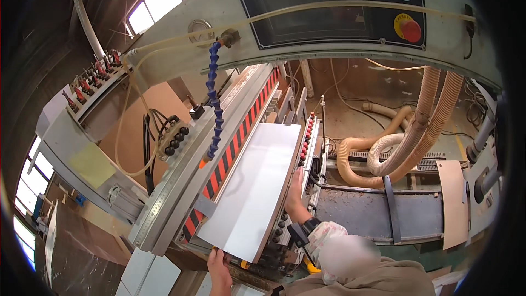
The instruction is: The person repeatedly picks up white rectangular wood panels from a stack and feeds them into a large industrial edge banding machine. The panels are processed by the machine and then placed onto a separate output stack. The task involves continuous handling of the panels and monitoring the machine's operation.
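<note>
A long white panel point(255, 175) with a brownish edge lies in the machine, beside a red-and-black striped strip point(235, 145). My left hand point(219, 269) is at the panel's near end, its fingers bent against the edge close to the near left corner. Along the panel's right long edge rests my right hand point(296, 198), fingers stretched forward next to a row of red knobs point(306, 145). A dark band circles the right wrist, and a blurred patch hides part of what lies behind that patterned sleeve.
Overhead spans a control housing with a dark screen point(307, 0) and a red emergency button point(410, 30). A blue jointed hose point(212, 93) hangs left of the panel. Ribbed ducts point(427, 115) loop at the right, above a dark bed point(356, 211). More white panels point(148, 274) lie at lower left.
</note>
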{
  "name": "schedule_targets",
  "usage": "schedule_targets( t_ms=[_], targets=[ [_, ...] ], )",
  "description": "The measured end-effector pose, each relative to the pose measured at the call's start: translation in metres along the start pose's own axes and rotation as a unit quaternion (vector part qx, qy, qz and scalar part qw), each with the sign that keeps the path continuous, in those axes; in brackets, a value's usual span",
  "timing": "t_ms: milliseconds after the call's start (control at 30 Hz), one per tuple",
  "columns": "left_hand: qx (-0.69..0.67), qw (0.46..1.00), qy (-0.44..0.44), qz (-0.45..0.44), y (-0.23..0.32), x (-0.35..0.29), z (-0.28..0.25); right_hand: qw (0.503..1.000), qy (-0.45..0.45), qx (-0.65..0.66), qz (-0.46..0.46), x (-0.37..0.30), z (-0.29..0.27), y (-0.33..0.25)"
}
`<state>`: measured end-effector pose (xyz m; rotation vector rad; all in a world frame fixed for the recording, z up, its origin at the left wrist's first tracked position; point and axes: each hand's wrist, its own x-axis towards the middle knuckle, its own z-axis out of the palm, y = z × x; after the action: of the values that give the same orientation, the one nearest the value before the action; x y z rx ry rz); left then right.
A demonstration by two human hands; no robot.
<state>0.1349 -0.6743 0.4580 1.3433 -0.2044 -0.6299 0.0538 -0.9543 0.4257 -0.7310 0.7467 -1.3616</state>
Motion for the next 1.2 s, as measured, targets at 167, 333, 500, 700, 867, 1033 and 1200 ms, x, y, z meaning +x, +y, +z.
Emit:
schedule_targets(
  t_ms=[167, 333, 500, 700, 867, 1033, 1200],
  targets=[
    [0.041, 0.999, 0.015, 0.022, -0.006, 0.007, 0.000, 0.998, -0.053, -0.016, 0.013, -0.023, -0.003, 0.021],
    [0.148, 0.988, -0.028, 0.033, 0.000, 0.004, -0.017, 0.983, -0.095, -0.158, -0.006, -0.034, -0.030, 0.052],
    [0.211, 0.958, -0.155, 0.117, -0.014, 0.019, -0.031, 0.971, -0.116, -0.206, -0.046, 0.007, -0.036, 0.044],
    [0.255, 0.924, -0.005, 0.286, -0.032, 0.014, -0.026, 0.950, -0.116, -0.281, -0.072, 0.017, -0.032, 0.034],
    [0.241, 0.947, -0.200, 0.066, -0.012, 0.024, -0.056, 0.912, -0.093, -0.318, -0.243, 0.009, -0.022, 0.035],
    [0.141, 0.952, -0.264, -0.063, -0.019, 0.005, -0.103, 0.921, -0.090, -0.310, -0.219, 0.033, -0.037, 0.060],
    [0.064, 0.955, -0.218, -0.192, -0.072, -0.028, -0.156, 0.714, -0.085, -0.649, -0.250, 0.052, -0.088, 0.066]
  ],
)
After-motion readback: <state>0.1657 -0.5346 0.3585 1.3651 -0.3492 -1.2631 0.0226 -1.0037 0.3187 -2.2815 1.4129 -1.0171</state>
